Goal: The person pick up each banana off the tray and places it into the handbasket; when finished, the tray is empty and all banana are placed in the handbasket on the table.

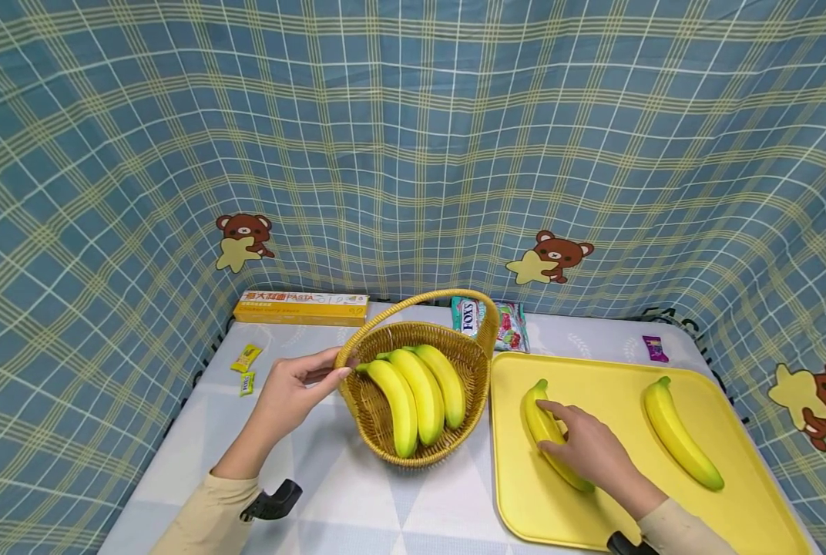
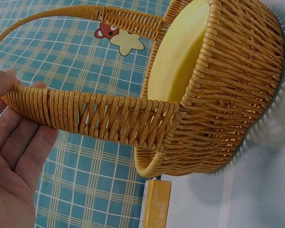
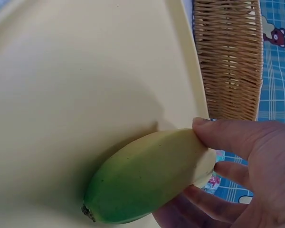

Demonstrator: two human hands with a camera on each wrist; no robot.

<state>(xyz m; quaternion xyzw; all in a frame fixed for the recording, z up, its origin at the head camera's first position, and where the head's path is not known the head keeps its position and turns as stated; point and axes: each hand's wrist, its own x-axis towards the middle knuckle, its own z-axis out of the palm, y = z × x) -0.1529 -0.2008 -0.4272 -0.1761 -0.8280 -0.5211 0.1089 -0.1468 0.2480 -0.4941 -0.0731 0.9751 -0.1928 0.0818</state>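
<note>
In the head view, a wicker basket [image 1: 413,462] with a tall hoop handle [image 1: 413,301] stands mid-table, with three yellow bananas [image 1: 420,397] lying side by side in it. My left hand [image 1: 293,395] pinches the left side of that handle between thumb and fingers, as the left wrist view also shows. To the right, my right hand [image 1: 586,445] grips a banana [image 3: 142,178] at the left of a yellow tray [image 1: 614,385]. Thumb and fingers span the fruit from its two sides. Another banana [image 1: 678,435] lies on the tray's right part.
A pasta box [image 1: 300,308] lies at the back left, near two small yellow candies [image 1: 246,358]. Behind the basket is a FOX'S candy bag [image 1: 510,327]. One purple candy [image 1: 655,348] sits beyond the tray. A plaid curtain [image 1: 413,154] encloses the table.
</note>
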